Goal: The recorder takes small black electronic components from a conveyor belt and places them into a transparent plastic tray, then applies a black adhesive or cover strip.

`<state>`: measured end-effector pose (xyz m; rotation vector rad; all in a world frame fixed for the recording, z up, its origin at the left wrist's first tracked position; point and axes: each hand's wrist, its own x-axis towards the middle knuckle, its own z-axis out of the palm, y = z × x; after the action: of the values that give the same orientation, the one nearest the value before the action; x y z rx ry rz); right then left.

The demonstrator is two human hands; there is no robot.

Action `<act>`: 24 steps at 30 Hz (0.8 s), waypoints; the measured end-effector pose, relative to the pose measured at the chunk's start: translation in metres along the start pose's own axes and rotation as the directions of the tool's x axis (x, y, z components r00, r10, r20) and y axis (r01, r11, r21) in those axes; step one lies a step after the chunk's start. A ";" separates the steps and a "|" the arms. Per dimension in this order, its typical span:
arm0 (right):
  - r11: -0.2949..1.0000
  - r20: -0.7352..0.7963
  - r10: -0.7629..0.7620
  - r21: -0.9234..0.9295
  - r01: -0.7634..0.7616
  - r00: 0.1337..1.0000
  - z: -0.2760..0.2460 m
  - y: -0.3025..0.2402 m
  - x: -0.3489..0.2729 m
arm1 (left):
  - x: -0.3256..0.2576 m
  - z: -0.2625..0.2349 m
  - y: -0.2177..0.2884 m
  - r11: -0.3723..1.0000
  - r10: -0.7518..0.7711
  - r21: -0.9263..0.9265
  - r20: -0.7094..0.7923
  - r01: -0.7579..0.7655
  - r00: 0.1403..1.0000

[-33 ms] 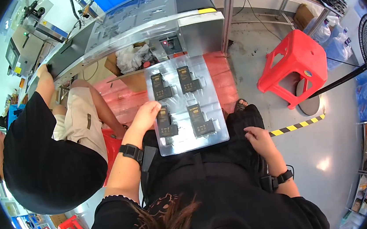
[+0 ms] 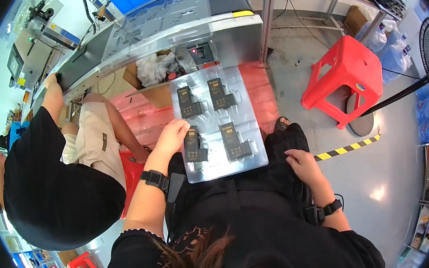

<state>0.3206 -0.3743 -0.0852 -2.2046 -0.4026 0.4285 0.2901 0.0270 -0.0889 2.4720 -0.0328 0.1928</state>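
A clear tray [image 2: 212, 134] bearing four flat black packs [image 2: 233, 141] was rested over the lap [image 2: 283, 140]; the left hand's [image 2: 173, 136] grip was drawn nearly closed at the left rim, what was pinched could not be told; the right hand [image 2: 305, 165] was left loosely half-curled, seen empty; level support and light fingertip pressure were judged best.

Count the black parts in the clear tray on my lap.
4: upper-left part, upper-right part, lower-left part by your left hand, and lower-right part.
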 end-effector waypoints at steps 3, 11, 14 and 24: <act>0.999 0.015 -0.054 0.010 0.054 0.998 0.001 -0.005 0.005 | -0.009 0.005 0.013 0.990 -0.141 0.012 -0.064 0.142 0.988; 0.863 -0.264 -0.319 0.316 0.394 0.910 -0.004 -0.118 0.101 | -0.038 0.029 0.033 0.947 -0.097 0.247 -0.391 0.206 0.915; 0.827 -0.400 -0.237 0.395 0.400 0.885 -0.017 -0.158 0.152 | -0.030 0.031 0.042 0.943 -0.064 0.284 -0.357 0.174 0.932; 0.269 -0.002 0.277 0.960 -0.075 0.961 -0.062 -0.157 0.248 | -0.043 0.031 0.049 0.888 -0.119 0.374 -0.378 0.269 0.918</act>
<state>0.5462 -0.2165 0.0336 -1.0124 0.2268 0.4266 0.2483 -0.0317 -0.0889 2.8050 0.4567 0.5991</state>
